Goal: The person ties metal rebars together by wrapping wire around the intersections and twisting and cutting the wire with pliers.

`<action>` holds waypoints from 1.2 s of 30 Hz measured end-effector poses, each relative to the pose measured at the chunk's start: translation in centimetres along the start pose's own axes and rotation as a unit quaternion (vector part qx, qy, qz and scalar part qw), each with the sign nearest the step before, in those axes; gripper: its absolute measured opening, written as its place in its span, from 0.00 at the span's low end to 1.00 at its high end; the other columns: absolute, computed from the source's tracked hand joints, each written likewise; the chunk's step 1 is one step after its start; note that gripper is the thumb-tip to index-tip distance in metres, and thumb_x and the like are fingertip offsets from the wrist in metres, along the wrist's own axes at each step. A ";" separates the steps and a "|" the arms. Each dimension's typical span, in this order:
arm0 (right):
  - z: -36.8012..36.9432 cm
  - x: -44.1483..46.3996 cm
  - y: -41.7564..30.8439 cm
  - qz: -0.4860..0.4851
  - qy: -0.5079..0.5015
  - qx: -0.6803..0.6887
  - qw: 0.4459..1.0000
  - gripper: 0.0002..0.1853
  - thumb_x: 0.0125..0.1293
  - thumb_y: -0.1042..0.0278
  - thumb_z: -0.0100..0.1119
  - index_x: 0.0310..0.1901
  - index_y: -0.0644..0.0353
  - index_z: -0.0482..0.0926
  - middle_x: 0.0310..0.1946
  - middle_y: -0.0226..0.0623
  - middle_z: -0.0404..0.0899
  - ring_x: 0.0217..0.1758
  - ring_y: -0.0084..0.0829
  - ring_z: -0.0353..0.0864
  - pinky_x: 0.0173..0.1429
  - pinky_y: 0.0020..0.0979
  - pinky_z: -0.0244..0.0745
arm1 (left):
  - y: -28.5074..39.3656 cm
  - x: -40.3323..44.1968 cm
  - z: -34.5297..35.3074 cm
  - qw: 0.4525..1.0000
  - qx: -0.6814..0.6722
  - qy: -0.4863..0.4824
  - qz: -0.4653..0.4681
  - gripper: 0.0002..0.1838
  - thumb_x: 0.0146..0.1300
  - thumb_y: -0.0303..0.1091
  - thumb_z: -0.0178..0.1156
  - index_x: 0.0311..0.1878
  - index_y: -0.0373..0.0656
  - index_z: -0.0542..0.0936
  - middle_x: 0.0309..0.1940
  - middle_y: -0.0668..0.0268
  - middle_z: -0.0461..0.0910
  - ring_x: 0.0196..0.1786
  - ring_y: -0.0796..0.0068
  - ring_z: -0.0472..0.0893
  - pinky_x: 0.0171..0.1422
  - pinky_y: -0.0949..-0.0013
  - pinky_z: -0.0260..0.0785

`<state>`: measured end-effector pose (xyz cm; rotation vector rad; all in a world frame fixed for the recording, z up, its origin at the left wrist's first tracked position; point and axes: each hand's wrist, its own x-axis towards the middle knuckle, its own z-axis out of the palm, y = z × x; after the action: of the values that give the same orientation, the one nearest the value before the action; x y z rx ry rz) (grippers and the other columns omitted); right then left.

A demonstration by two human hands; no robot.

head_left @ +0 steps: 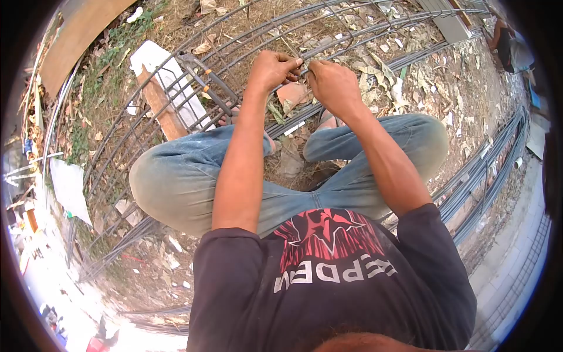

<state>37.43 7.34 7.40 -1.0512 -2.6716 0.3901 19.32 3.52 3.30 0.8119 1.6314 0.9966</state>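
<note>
My left hand (274,69) is at the long steel rebar cage (231,56), its thumb and fingertips drawn together in a pinch. Right beside it my right hand (335,85) is also closed, fingertips pointing at the left ones over the bars. Whatever lies between the fingertips is too small to make out. A pair of pincers (206,79) with orange bands on its handles rests across the cage, left of my left hand. Beneath the hands is a reddish broken piece (293,94) on the ground.
A white board (155,58) and a brown wood strip (161,108) lie under the cage. Bundled rebar (495,164) runs along the right. A plywood sheet (79,41) is at upper left. Another person (510,47) is at upper right. Dry leaves and rubble litter the ground.
</note>
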 end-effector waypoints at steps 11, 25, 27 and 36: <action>-1.5 3.7 1.4 -0.034 0.059 -0.016 0.998 0.08 0.70 0.62 0.60 0.40 0.55 0.83 0.39 0.38 0.87 0.44 0.47 0.88 0.45 0.46 0.81 | -0.1 0.3 -0.3 1.000 0.010 -0.020 -0.018 0.16 0.70 0.44 0.71 0.42 0.38 0.91 0.35 0.62 0.92 0.37 0.73 0.90 0.38 0.69 0.80; -3.5 7.2 2.3 -0.083 -0.094 -0.047 0.991 0.09 0.67 0.58 0.66 0.40 0.53 0.87 0.36 0.39 0.88 0.44 0.48 0.86 0.50 0.48 0.80 | -0.2 -0.6 0.2 0.978 0.188 0.014 0.086 0.17 0.67 0.45 0.72 0.45 0.38 0.91 0.32 0.57 0.90 0.34 0.68 0.90 0.40 0.62 0.77; -3.4 7.0 2.5 -0.087 -0.090 -0.048 0.991 0.08 0.67 0.59 0.66 0.40 0.52 0.88 0.36 0.39 0.88 0.44 0.48 0.86 0.50 0.48 0.80 | 0.3 -1.5 1.1 0.953 0.263 0.086 0.121 0.18 0.65 0.47 0.72 0.45 0.40 0.91 0.31 0.55 0.89 0.33 0.61 0.88 0.40 0.59 0.76; -3.0 7.8 2.4 -0.164 -0.076 -0.066 0.981 0.08 0.66 0.60 0.65 0.41 0.53 0.88 0.34 0.41 0.87 0.43 0.49 0.86 0.47 0.49 0.80 | -0.9 -1.3 2.5 0.899 0.318 0.181 0.239 0.17 0.61 0.48 0.73 0.43 0.45 0.92 0.25 0.52 0.85 0.30 0.48 0.86 0.39 0.53 0.78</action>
<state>34.35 14.83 10.35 -0.6124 -2.9737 0.2379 22.04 2.56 2.65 1.6039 2.1857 0.9869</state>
